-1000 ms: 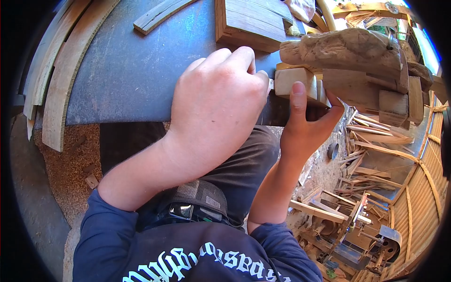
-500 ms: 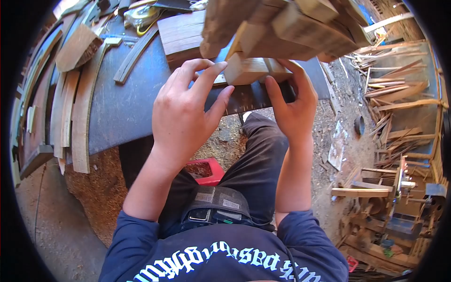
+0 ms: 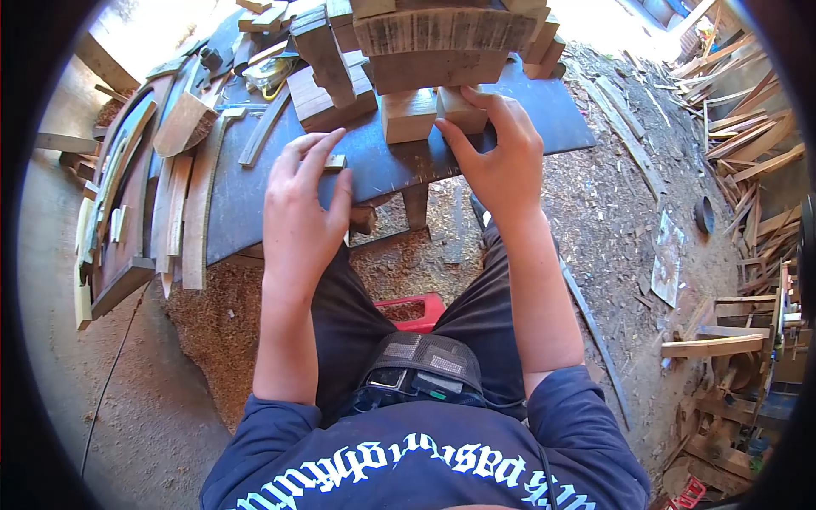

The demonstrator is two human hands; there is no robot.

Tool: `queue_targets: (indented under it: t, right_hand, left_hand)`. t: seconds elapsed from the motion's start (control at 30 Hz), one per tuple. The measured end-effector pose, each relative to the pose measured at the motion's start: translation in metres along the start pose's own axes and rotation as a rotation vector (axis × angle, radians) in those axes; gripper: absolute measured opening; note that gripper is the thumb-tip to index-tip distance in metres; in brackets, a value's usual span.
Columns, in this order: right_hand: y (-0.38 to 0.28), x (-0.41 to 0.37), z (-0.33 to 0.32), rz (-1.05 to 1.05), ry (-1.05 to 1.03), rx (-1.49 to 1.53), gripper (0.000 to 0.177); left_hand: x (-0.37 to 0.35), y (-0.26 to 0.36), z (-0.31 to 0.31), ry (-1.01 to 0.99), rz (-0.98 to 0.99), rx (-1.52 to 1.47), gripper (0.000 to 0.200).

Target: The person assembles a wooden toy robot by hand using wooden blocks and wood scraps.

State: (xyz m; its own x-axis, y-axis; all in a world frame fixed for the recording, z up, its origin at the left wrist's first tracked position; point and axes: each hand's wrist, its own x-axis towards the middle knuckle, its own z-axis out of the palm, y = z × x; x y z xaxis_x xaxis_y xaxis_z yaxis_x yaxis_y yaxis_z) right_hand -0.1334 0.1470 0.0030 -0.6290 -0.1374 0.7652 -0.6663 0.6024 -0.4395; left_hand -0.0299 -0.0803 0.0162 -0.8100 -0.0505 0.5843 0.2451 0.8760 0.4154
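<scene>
R hand (image 3: 501,157) pinches 1 small block (image 3: 461,108) beneath the wood stack (image 3: 442,42) on the table (image 3: 548,115). L hand (image 3: 302,212) open, fingers spread, near edge. Advise: seat block flush, steady stack w/ L.

Hard daylight is thrown from above — the far ground (image 3: 595,17) is blown out white. Deep shadow is cast beneath the dark flat worktable (image 3: 382,157). The small pale wooden block (image 3: 463,109) pinched by the right hand (image 3: 501,161) is rendered sharp; edges are bent by fisheye distortion.
</scene>
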Motion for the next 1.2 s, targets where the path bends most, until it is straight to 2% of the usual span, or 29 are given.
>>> queue_targets:
  t: [0.07, 0.1, 0.23, 0.37, 0.57, 0.67, 0.8, 0.93, 0.97, 1.07, 1.13, 1.2]
  right_hand:
    - [-0.004, -0.003, 0.001, 0.01, 0.02, -0.022, 0.043]
    - [-0.007, -0.005, 0.0, 0.014, 0.028, -0.036, 0.043]
    - [-0.01, -0.011, -0.007, 0.042, -0.008, -0.018, 0.043]
    - [-0.01, -0.013, -0.012, 0.003, -0.016, -0.004, 0.042]
    - [-0.016, -0.015, -0.014, 0.051, -0.045, -0.015, 0.044]
    - [-0.01, -0.018, -0.011, -0.024, -0.039, -0.025, 0.047]
    - [-0.02, -0.016, -0.024, -0.03, -0.15, -0.047, 0.049]
    - [-0.056, -0.011, -0.058, 0.068, -0.265, -0.262, 0.048]
    - [-0.06, -0.004, -0.066, 0.009, -0.179, -0.189, 0.04]
    - [-0.087, 0.04, -0.097, -0.203, 0.054, -0.165, 0.039]
    - [-0.09, 0.076, -0.102, -0.357, 0.156, -0.246, 0.049]
    - [-0.078, 0.107, -0.096, -0.463, 0.098, -0.201, 0.055]
  left_hand:
    - [0.003, 0.009, 0.004, 0.002, 0.013, -0.07, 0.046]
    - [0.006, 0.02, 0.003, -0.064, -0.103, -0.21, 0.052]
    - [0.017, 0.021, 0.026, 0.033, 0.099, -0.185, 0.055]
    - [0.018, 0.017, 0.038, 0.024, 0.081, -0.132, 0.054]
    - [0.016, 0.013, 0.039, 0.008, 0.085, -0.131, 0.056]
    - [0.017, 0.011, 0.037, 0.012, 0.067, -0.148, 0.057]
    - [0.013, 0.006, 0.039, 0.015, 0.075, -0.163, 0.062]
    - [0.012, 0.007, 0.037, 0.005, 0.097, -0.141, 0.064]
    - [0.012, 0.006, 0.037, 0.003, 0.099, -0.139, 0.065]
    - [0.008, 0.004, 0.038, -0.001, 0.096, -0.132, 0.066]
    - [0.01, 0.003, 0.041, 0.009, 0.114, -0.124, 0.066]
    - [0.009, -0.001, 0.045, 0.023, 0.138, -0.11, 0.066]
